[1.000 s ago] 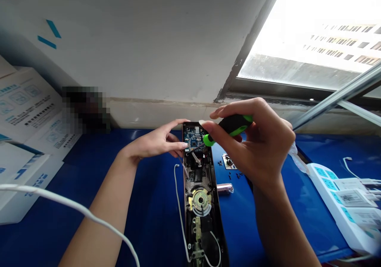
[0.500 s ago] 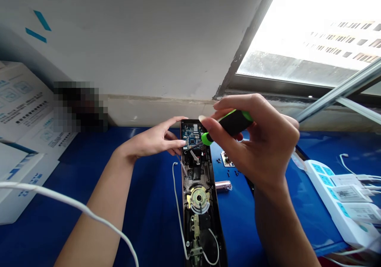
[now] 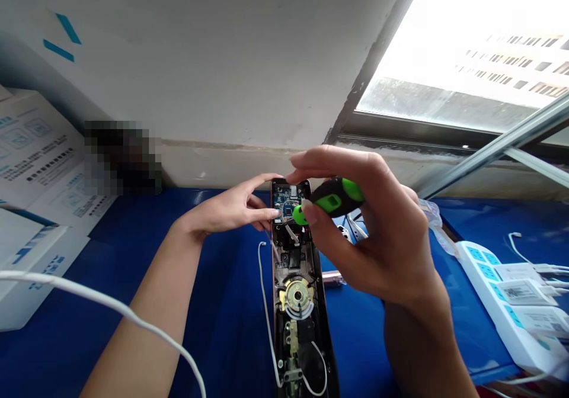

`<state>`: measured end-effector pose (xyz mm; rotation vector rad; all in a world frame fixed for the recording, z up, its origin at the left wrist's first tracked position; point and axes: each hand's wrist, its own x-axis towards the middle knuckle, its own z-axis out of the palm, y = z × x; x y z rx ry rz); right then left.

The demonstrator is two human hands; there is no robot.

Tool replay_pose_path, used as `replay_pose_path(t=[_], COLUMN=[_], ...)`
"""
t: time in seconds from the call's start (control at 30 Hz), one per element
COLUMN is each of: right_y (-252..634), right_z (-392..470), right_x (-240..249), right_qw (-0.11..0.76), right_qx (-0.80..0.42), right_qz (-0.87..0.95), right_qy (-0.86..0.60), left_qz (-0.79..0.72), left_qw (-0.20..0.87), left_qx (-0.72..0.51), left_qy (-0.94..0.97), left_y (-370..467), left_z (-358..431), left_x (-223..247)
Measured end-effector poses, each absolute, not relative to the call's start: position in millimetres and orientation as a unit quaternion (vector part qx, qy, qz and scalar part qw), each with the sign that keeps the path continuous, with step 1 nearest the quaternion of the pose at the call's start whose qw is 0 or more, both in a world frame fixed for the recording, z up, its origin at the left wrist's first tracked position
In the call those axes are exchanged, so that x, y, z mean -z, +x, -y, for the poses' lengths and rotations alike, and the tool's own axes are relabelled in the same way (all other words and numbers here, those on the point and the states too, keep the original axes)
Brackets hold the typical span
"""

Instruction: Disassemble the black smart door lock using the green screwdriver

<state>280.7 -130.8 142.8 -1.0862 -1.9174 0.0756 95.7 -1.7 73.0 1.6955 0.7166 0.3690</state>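
A long black lock housing (image 3: pixel 293 262) lies with its inside facing up, showing a blue circuit board (image 3: pixel 284 198) at its far end and a round brass-coloured disc (image 3: pixel 297 295) further down. My left hand (image 3: pixel 244 207) grips the far left edge of the housing, thumb at the board and a finger over the top corner. In my right hand (image 3: pixel 377 226) is a black and green screwdriver (image 3: pixel 333 199), held at a slant with its shaft toward the lower left of the board. Its tip is too small to make out. A white cable (image 3: pixel 264 303) runs along the housing's left side.
The housing rests on a blue table (image 3: pixel 226 309) against the wall. White printed boxes (image 3: pixel 48 155) stand at left, with a loose white cable (image 3: pixel 128 312) in front. A white power strip (image 3: pixel 493 291) with several plugs lies at right. A pinkish object (image 3: pixel 332 278) sits beside the housing.
My right hand and the screwdriver have shifted left and slightly down, the handle now lying closer over the board. My left hand keeps its grip on the housing.
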Motion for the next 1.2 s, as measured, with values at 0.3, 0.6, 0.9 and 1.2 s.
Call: replay_pose_path(t=[0.3,0.6,0.9,1.2], right_y=[285,286,283,286], right_z=[122,125,123,123], right_x=[-138,-140,-136,-138], right_qw=[0.498,0.483,0.492,0.459], right_qx=[0.019,-0.019,0.028,0.017], right_qz=[0.751,0.752,0.719,0.757], right_qy=[-0.434,-0.448,-0.491,-0.464], left_qz=[-0.302,-0.296,-0.297,-0.300], left_qw=[0.598,0.603,0.598,0.596], left_qx=[-0.160,-0.148,-0.148,-0.147], left_qy=[0.725,0.726,0.729,0.730], left_y=[96,96,95,95], left_z=[-3,-3,-3,-3], left_x=[-67,-69,-69,-69])
